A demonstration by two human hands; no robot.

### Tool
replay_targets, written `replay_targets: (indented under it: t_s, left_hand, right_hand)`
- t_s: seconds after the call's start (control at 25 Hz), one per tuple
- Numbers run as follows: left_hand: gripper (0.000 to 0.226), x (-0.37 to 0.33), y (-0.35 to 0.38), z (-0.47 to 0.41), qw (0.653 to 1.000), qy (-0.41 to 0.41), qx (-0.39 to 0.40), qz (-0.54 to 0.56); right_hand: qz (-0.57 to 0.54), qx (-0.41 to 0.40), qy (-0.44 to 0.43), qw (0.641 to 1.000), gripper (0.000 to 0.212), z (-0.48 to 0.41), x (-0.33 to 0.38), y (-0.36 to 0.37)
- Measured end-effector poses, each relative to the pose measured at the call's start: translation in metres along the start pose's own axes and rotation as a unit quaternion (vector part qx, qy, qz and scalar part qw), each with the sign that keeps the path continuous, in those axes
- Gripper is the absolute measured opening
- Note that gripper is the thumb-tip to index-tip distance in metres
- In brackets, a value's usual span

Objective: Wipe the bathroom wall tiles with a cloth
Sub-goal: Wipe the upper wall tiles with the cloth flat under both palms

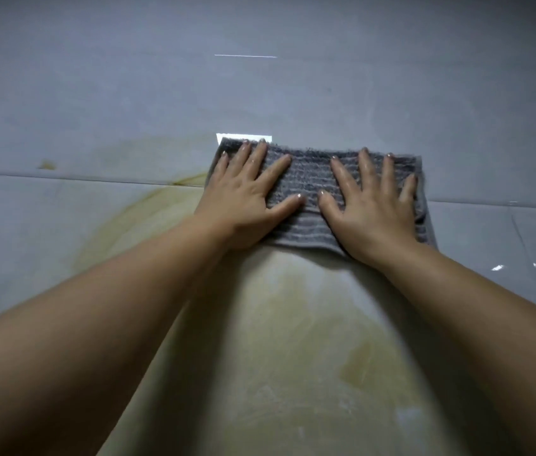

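Both hands flat on grey cloth (312,195), pressed against wall tiles (95,103).

Left hand (246,199) covers the cloth's left end, right hand (370,209) its right end; fingers of both straight and spread, palms down, nothing gripped, thumbs nearly meeting mid-cloth. Cloth is folded, ribbed, lying across the horizontal grout line (62,178). Yellowish stain (293,340) spreads on the tile below and left of the cloth.

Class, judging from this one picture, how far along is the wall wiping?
Done: nothing shows as finished. In hand: left hand and right hand press the grey cloth flat on the tiles. Left: the yellowish stain spreading below and left of the cloth.
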State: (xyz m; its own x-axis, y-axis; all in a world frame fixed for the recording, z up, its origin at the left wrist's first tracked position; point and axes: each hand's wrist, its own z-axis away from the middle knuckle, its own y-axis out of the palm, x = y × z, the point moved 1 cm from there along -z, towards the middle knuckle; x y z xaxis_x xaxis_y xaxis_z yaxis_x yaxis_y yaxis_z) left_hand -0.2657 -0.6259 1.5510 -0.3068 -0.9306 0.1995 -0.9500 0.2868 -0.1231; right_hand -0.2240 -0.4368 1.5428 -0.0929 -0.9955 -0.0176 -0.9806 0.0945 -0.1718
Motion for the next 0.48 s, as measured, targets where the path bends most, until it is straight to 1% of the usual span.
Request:
replay_targets:
  t_s: [0.12, 0.24, 0.36, 0.48]
  left_hand:
    - [0.083, 0.047, -0.006, -0.008, 0.999, -0.033, -0.002, -0.005]
    - [0.087, 0.087, -0.009, 0.025, 0.999, -0.037, -0.003, -0.002]
    - [0.079, 0.086, -0.002, 0.070, 1.000, -0.011, -0.008, -0.003]
    - [0.073, 0.064, 0.001, 0.097, 1.000, 0.003, -0.014, 0.009]
  right_hand:
    - [-0.009, -0.005, -0.032, 0.999, 0.065, -0.024, 0.050, 0.004]
    - [-0.010, -0.011, -0.086, 0.996, 0.065, -0.013, 0.087, 0.010]
    - [-0.014, -0.009, -0.121, 0.992, 0.065, 0.024, 0.093, 0.017]
    - [-0.002, -0.002, -0.127, 0.992, 0.068, 0.056, 0.080, 0.020]
